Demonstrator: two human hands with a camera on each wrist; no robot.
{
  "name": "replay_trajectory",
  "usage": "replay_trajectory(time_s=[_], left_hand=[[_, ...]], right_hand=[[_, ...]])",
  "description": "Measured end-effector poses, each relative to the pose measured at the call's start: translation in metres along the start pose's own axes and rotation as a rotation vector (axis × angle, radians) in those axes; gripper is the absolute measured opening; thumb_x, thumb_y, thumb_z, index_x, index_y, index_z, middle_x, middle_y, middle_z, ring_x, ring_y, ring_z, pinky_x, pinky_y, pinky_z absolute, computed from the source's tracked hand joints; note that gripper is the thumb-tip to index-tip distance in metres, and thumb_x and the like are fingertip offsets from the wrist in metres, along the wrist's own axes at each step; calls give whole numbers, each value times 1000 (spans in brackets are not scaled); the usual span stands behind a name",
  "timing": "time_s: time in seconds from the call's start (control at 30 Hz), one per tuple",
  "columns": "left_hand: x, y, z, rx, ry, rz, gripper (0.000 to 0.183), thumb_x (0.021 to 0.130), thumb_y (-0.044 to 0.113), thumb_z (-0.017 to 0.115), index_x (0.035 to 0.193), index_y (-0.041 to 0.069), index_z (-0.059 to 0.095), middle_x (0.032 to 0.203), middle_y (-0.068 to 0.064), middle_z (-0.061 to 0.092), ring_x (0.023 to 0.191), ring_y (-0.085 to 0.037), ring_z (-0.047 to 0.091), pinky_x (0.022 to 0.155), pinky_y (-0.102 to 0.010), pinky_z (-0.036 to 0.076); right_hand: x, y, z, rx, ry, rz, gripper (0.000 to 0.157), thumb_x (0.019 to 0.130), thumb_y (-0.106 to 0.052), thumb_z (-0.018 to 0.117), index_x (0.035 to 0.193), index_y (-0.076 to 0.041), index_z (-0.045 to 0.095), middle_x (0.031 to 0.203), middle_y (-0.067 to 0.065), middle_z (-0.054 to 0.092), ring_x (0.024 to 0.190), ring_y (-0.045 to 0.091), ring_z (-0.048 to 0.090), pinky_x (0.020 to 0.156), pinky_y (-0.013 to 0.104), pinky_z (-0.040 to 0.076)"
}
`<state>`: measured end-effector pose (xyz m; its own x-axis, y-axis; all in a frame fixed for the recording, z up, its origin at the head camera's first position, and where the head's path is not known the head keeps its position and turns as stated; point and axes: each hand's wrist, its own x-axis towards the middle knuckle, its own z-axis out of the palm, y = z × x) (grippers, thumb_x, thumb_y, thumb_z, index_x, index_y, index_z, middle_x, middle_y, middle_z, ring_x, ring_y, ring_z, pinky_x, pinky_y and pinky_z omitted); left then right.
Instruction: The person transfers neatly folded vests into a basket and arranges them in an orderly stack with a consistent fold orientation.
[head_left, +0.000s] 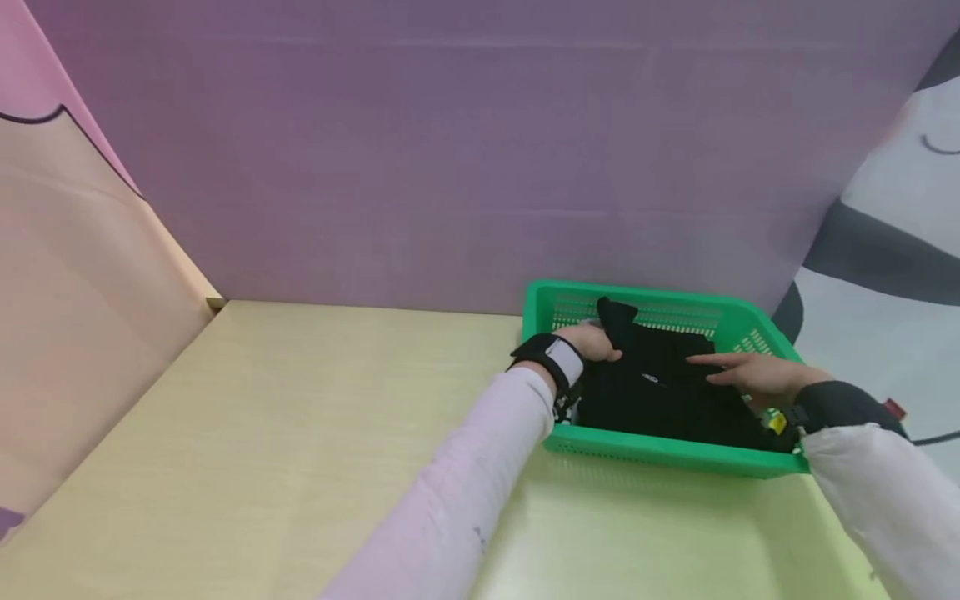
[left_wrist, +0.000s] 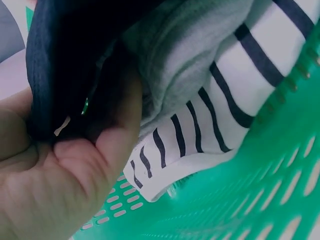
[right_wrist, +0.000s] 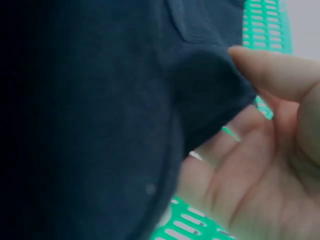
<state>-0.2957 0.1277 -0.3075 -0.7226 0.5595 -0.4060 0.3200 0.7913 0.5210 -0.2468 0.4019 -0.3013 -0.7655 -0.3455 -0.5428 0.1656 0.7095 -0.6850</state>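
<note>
A black garment (head_left: 663, 392) with a small white logo lies spread in the green plastic basket (head_left: 645, 446). My left hand (head_left: 592, 342) grips a raised fold of it at the basket's left side. In the left wrist view the dark cloth (left_wrist: 65, 60) passes between thumb and fingers. Over the garment's right part my right hand (head_left: 757, 375) has its fingers stretched out, touching the cloth. Dark fabric (right_wrist: 210, 95) lies between its thumb and fingers in the right wrist view, without a firm pinch showing; the fingertips are hidden behind it.
White cloth with black stripes (left_wrist: 200, 130) and a grey cloth (left_wrist: 175, 60) lie in the basket beside my left hand. Something yellow (head_left: 777, 423) shows near the right wrist. The basket stands on a pale wooden table (head_left: 300, 433), close to a purple curtain (head_left: 420, 167).
</note>
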Motion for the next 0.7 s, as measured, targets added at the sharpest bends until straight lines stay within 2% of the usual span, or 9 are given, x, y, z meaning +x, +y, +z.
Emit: replay_trajectory(time_s=[0.03,0.07,0.17,0.27,0.37,0.5,0.53,0.6,0.7], left_hand=[[-3,1,1,7,-5,-2,54,102,40,36,149,15,30,159,2,15,146,-14,14,116,-25,22],[-5,2,1,18,-3,-1,53,102,40,35,149,15,29,159,2,16,146,-14,14,116,-24,21],[-7,4,0,48,-10,-17,54,102,41,33,149,16,28,159,3,17,146,-13,14,116,-23,21],[9,2,4,89,-3,-82,57,101,46,33,150,17,27,159,3,15,146,-14,13,117,-27,19],[88,-20,21,172,33,-161,63,96,57,37,148,22,33,158,6,17,145,-14,17,116,-32,24],[223,-66,55,263,106,-230,65,85,65,51,137,26,49,145,7,42,132,-15,42,105,-36,39],[242,-73,60,267,121,-246,62,84,64,54,132,25,54,139,7,49,125,-15,49,102,-37,42],[256,-80,65,278,165,-265,54,83,59,61,122,22,61,123,6,59,110,-15,57,93,-36,47],[236,-78,60,233,173,-324,36,88,45,61,114,21,64,116,5,61,103,-15,57,90,-34,47]], right_hand=[[0,1,1,-30,15,-9,59,101,-22,43,150,-1,18,147,41,-1,72,29,54,55,29,43],[1,1,1,-52,28,-7,60,101,-22,43,148,3,16,147,41,-2,93,42,55,59,32,46],[3,2,1,-87,50,-9,59,100,-20,45,147,4,19,147,40,-2,131,59,14,60,36,45],[3,1,1,-98,89,5,57,97,-13,45,147,2,23,146,41,6,122,50,39,51,30,37],[3,1,1,-119,116,14,56,95,-9,44,146,4,26,144,43,12,84,27,55,47,26,35],[4,0,4,-164,133,19,54,93,-7,46,144,6,30,138,45,25,53,10,30,48,25,34],[5,-1,5,-180,134,21,54,93,-6,47,143,6,30,136,45,27,54,11,26,49,26,36],[6,-2,6,-228,136,25,53,93,-7,49,142,7,32,135,44,29,65,16,40,54,27,42],[6,-4,7,-253,133,39,53,93,-7,50,141,7,33,137,43,27,87,28,45,59,33,45]])
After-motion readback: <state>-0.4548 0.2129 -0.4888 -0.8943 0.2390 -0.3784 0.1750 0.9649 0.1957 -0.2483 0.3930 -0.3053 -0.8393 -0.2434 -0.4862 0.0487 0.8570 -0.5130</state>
